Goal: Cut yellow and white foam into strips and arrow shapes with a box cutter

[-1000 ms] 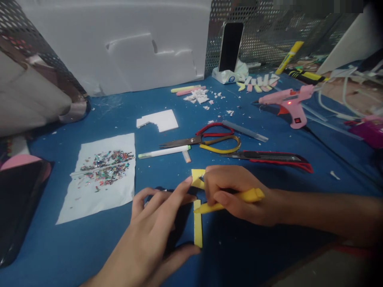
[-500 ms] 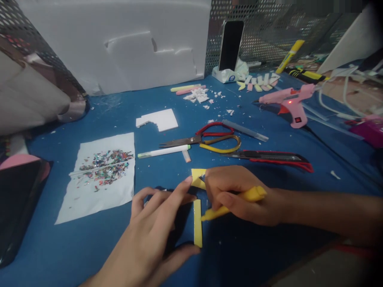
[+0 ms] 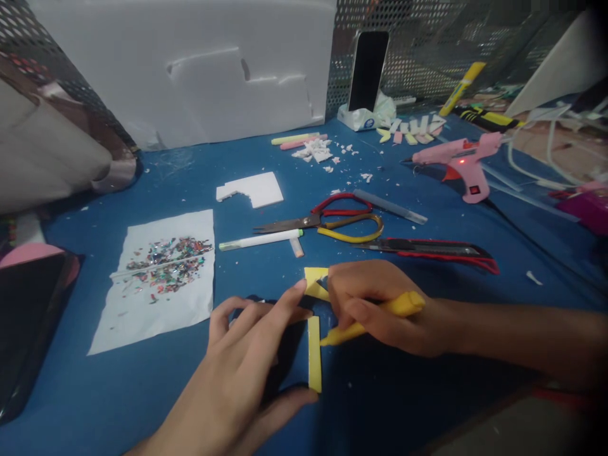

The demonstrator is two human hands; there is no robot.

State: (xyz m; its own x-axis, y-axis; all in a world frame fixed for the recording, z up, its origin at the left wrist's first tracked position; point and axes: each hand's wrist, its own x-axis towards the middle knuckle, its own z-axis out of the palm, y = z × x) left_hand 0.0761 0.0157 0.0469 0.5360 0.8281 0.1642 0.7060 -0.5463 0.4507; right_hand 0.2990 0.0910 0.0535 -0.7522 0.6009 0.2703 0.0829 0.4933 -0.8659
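Strip: top face yellow, edges look like the open item

Clock directions taken from the yellow strip [image 3: 315, 364], which lies low, right of frame centre. Left hand [image 3: 256, 351] is spread wide, bridging it: thumb at the 6 o'clock end, a fingertip at the 12 o'clock end, holding it between. Right hand [image 3: 380, 301] is curled in a pen grip on a yellow marker [image 3: 403, 305], tip at the 3 o'clock long edge (contact too close to call).

Status: visible face reads fully yellow; a paler line runs along the 9 o'clock edge, so I'd judge face done, sides partial. Underside hidden. Yellow cut piece [image 3: 313, 278] at 12 o'clock, by the left index fingertip, is coloured too. Loose pile of white, pink and yellow pieces [image 3: 412, 131] at 1 o'clock; white ones look uncoloured.

Desk [image 3: 190, 183]: blue, crumb-littered. Scissors [image 3: 311, 220] at 12, glitter-strewn paper [image 3: 109, 326] at 10, box cutter [image 3: 441, 247] between 1 and 2. Pink glue gun [image 3: 470, 158] beyond it, red light on.

Room: dim; white panel [image 3: 199, 38] at 11, perforated mesh [image 3: 418, 44] at 1, upright phone [image 3: 369, 69] at 12.
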